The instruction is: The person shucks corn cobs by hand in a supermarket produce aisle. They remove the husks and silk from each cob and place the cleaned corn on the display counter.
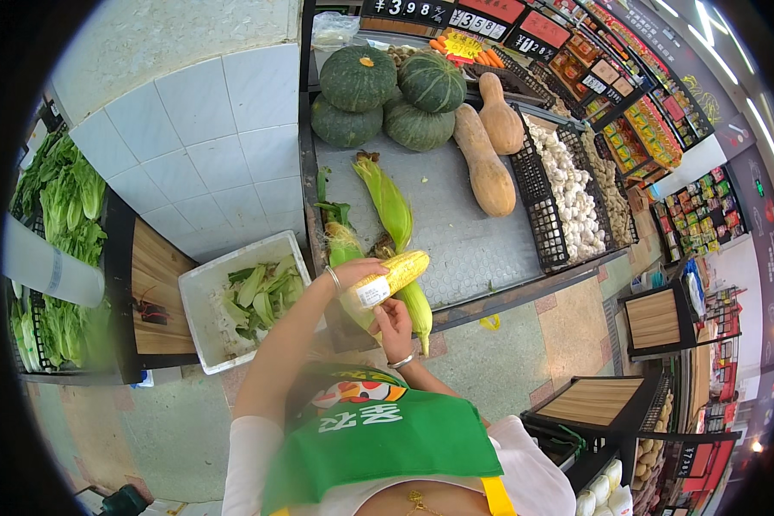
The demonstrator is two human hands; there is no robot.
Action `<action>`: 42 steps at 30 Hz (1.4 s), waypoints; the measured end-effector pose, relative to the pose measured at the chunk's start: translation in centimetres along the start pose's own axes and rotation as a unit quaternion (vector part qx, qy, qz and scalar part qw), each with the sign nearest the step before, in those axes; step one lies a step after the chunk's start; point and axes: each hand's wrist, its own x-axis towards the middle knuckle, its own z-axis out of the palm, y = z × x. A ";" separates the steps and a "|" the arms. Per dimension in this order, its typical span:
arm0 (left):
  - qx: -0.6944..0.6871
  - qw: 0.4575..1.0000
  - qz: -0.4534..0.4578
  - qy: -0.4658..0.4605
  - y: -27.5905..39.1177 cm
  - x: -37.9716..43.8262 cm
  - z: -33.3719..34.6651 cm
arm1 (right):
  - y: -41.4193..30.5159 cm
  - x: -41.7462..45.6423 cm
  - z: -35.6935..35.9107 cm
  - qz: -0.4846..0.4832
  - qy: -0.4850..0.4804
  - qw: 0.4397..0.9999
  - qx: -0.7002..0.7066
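Note:
A husked yellow ear of corn (407, 267) is held in front of me, over the front edge of the display. My left hand (356, 272) grips it from the left, the fingers over its upper side. A white printed label (373, 292) lies on the cob's near end. Just below, my right hand (395, 327) has thumb and fingers at the label's lower edge, holding that end. Under the hands lie a green-husked ear (416, 313) and a second one (343, 248) with silk at its tip. Another unhusked ear (387, 203) lies farther back.
Dark green pumpkins (359, 77) are stacked at the back of the metal display surface (445, 238). Beside them are butternut squashes (487, 168) and a black crate (542, 193) of garlic. A white foam box (193, 309) at left holds husk leaves (261, 300). A tiled wall (226, 142) rises behind it.

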 end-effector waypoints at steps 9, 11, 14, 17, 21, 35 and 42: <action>-0.003 1.000 0.004 0.027 0.6 -0.5 0.8 | 0.2 0.0 -0.1 0.002 0.002 1.000 0.007; 0.004 1.000 0.004 0.021 0.2 -0.2 0.3 | -0.1 0.0 0.0 0.005 0.001 1.000 0.004; 0.004 1.000 0.004 0.014 -0.1 0.1 0.1 | -0.3 -0.1 0.1 0.009 0.002 1.000 0.001; 0.005 1.000 0.004 0.015 -0.1 0.1 0.1 | -0.5 -0.1 0.1 0.012 0.005 1.000 0.004; 0.001 1.000 0.008 0.022 0.0 0.0 0.3 | -0.5 -0.1 0.1 0.014 0.005 1.000 0.005; 0.016 1.000 0.007 0.020 0.2 -0.3 0.4 | -0.7 -0.2 0.2 0.020 -0.002 1.000 0.012; 0.013 1.000 0.008 0.019 -0.1 -0.2 0.2 | -0.2 -0.1 0.0 0.018 -0.001 1.000 0.009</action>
